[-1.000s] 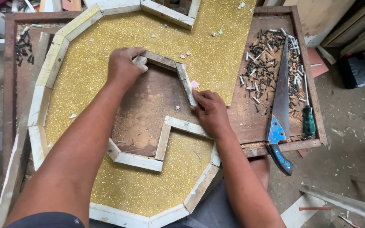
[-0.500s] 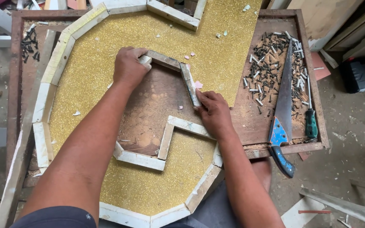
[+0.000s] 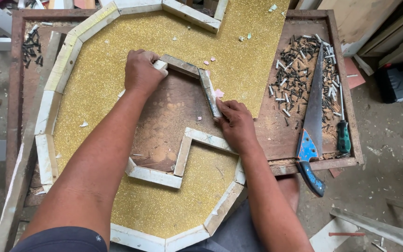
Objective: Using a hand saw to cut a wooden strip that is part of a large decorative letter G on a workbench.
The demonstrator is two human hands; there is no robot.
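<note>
Staying pressed: hands [image 3: 187,98] on wooden strips [image 3: 197,77], unmoved.

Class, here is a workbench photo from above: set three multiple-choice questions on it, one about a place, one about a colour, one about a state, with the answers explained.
1. Where does the handsaw lie?
A. to the right, on the screws
B. left of the panel
C. on the floor

2. What colour is the glittery panel?
A. silver
B. gold
C. red

3. What is the right hand doing?
A. gripping the saw
B. hanging in the air
C. pressing on the end of a wood strip

Answers: 1 A, its blade rests over the screw pile; 2 B, its surface glitters gold; 3 C, its fingers rest on the strip's lower end, while the left hand presses the frame's corner.
</note>
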